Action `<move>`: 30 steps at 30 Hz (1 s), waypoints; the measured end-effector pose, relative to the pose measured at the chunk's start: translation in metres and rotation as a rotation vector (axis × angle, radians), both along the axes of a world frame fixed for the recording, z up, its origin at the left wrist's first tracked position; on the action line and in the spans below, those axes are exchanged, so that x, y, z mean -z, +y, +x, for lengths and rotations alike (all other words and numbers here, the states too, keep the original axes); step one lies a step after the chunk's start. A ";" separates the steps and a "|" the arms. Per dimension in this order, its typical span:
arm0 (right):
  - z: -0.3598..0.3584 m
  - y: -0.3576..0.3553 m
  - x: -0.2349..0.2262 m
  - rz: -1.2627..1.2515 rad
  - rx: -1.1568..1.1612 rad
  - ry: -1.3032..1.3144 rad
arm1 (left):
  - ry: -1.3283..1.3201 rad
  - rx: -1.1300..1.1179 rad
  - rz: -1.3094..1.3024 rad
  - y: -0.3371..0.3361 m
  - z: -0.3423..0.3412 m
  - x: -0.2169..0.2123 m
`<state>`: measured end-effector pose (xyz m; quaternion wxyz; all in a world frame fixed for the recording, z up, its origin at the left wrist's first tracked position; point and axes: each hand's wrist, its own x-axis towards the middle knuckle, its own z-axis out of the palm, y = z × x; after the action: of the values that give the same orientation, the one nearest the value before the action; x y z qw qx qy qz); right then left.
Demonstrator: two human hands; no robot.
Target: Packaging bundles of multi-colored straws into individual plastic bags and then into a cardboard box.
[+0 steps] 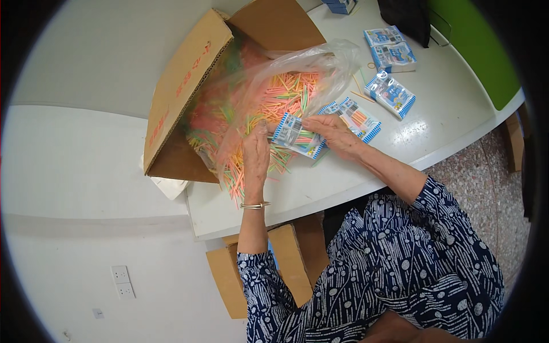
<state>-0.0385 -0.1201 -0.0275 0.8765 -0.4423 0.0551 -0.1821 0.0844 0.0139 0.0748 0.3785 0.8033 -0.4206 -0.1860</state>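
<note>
My left hand [255,155] and my right hand [333,132] both grip a small clear packet with a blue-and-white striped edge [295,136], with coloured sticks inside it. My left hand lies on a heap of thin pink, orange, green and yellow sticks [273,103] that spills from a clear plastic bag [311,66] lining a tipped cardboard box [183,86]. A second filled packet [358,118] lies just beyond my right hand.
Three more striped packets [392,94] lie on the white table [440,114] to the far right, with a black bag [407,17] behind them. Brown cartons [286,263] stand under the table edge. A white wall with a socket [122,281] is at the left.
</note>
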 end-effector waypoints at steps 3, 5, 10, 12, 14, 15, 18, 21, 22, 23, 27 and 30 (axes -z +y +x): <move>0.003 0.002 0.006 -0.038 0.005 -0.002 | 0.122 0.025 -0.212 -0.003 0.001 0.008; 0.003 0.005 0.006 -0.052 0.001 -0.006 | 0.334 0.024 -0.248 -0.009 0.000 0.011; 0.000 0.015 0.001 -0.012 -0.083 -0.009 | 0.467 0.065 -0.285 -0.018 -0.004 0.022; 0.001 0.011 0.002 0.014 -0.076 0.020 | 0.574 0.011 -0.324 -0.017 -0.005 0.015; 0.002 0.006 0.007 0.076 -0.032 -0.003 | 0.475 -0.007 -0.339 -0.020 -0.006 0.018; 0.002 0.005 0.008 0.138 0.009 -0.028 | 0.374 -0.027 -0.355 -0.020 -0.006 0.019; 0.000 0.002 0.002 0.124 0.022 -0.038 | 0.160 0.037 -0.312 -0.006 -0.003 0.019; -0.001 -0.001 0.002 0.090 0.027 -0.038 | 0.156 -0.109 -0.242 0.002 0.000 0.016; -0.001 0.000 -0.001 0.089 0.021 -0.042 | 0.151 -0.114 -0.243 0.006 0.001 0.012; -0.001 0.001 -0.003 0.081 0.016 -0.034 | 0.140 -0.105 -0.237 0.011 0.001 0.007; -0.001 -0.001 0.001 -0.009 0.018 -0.029 | 0.150 -0.061 -0.275 0.012 0.003 0.004; -0.004 0.003 -0.007 -0.134 -0.019 -0.008 | -0.036 -0.010 -0.150 0.008 -0.006 -0.006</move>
<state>-0.0429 -0.1174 -0.0205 0.8468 -0.4997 0.0349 -0.1787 0.0781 0.0215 0.0807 0.4309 0.7780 -0.4360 -0.1378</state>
